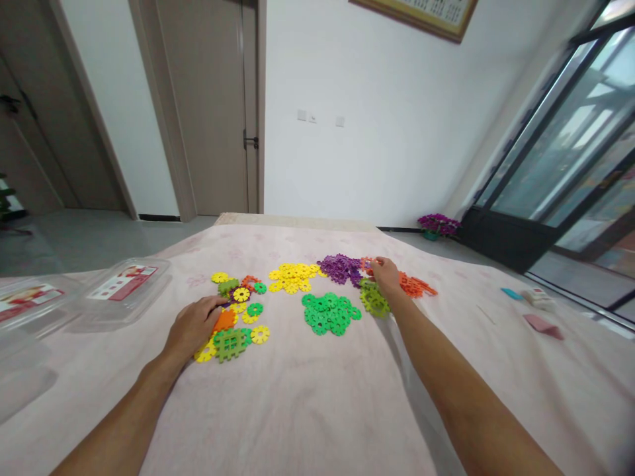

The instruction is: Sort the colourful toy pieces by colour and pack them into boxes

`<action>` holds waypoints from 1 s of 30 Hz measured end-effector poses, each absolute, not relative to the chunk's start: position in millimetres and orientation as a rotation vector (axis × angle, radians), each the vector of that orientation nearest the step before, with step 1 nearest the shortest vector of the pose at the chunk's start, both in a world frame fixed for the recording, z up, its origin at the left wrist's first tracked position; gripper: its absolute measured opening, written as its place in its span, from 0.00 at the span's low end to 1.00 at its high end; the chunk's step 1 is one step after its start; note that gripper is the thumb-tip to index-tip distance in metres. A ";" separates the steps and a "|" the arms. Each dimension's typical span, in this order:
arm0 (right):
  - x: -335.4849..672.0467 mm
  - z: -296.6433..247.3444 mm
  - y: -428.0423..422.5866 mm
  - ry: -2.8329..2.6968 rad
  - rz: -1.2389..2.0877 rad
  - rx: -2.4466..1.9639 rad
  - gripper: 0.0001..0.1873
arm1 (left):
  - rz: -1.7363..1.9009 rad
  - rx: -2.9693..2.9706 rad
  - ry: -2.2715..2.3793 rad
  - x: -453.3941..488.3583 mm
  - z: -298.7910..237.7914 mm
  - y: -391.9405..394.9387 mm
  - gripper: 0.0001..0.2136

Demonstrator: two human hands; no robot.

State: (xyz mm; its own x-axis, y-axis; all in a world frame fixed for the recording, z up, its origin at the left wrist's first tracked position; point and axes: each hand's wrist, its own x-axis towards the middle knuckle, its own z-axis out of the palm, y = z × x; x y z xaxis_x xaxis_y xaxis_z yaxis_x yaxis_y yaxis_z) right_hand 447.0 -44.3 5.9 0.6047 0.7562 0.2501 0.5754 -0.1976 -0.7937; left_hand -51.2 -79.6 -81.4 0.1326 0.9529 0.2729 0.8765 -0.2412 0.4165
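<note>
Flat plastic snowflake pieces lie sorted by colour on a pink bedsheet (307, 396). My left hand (193, 325) rests palm down, fingers loosely stretched, on a mixed heap (238, 324) of yellow, green and orange pieces. My right hand (385, 276) reaches far out, fingers curled over pieces between the purple pile (341, 268), the orange pile (415, 285) and a light-green pile (373, 301). What it grips is hidden. A yellow pile (292, 277) and a dark-green pile (330, 314) lie between my hands.
Two clear plastic boxes with red labels (124, 291) sit at the left edge of the bed. Small items (538, 311) lie on the sheet at the right. Doors, a wall and a glass sliding door stand beyond the bed.
</note>
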 end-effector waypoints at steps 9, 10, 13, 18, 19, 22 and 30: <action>401.0 -3.8 -67.6 -1.628 -0.049 -1.845 0.21 | 0.769 2.248 1.850 -50.0 -81.4 -79.4 0.21; 378.3 -8.0 -67.4 -1.742 0.020 -1.752 0.20 | 0.777 2.248 1.846 -49.9 -81.0 -79.5 0.20; 306.9 -22.6 -68.6 -1.970 0.199 -1.541 0.16 | 0.785 2.246 1.819 -50.2 -80.2 -79.8 0.21; 216.0 -39.6 -64.6 -2.085 0.293 -1.486 0.18 | 0.771 2.229 1.808 -50.9 -79.8 -80.6 0.21; 204.6 -40.7 -62.2 -2.111 0.279 -1.513 0.18 | 0.774 2.228 1.810 -50.7 -79.6 -80.9 0.20; 181.8 -41.7 -54.3 -2.210 0.186 -1.618 0.18 | 0.783 2.224 1.816 -49.8 -78.3 -82.0 0.20; 174.7 -44.6 -51.4 -2.220 0.122 -1.739 0.17 | 0.797 2.205 1.818 -49.4 -72.5 -84.3 0.19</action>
State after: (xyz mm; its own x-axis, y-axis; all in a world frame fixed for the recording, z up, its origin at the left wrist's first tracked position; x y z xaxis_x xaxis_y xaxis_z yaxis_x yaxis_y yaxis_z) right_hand 174.7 -51.4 -44.6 -0.2095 0.9582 0.1946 0.9312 0.2562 -0.2592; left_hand -49.4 -84.3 -72.5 0.1115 0.9506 0.2898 0.8571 -0.2396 0.4561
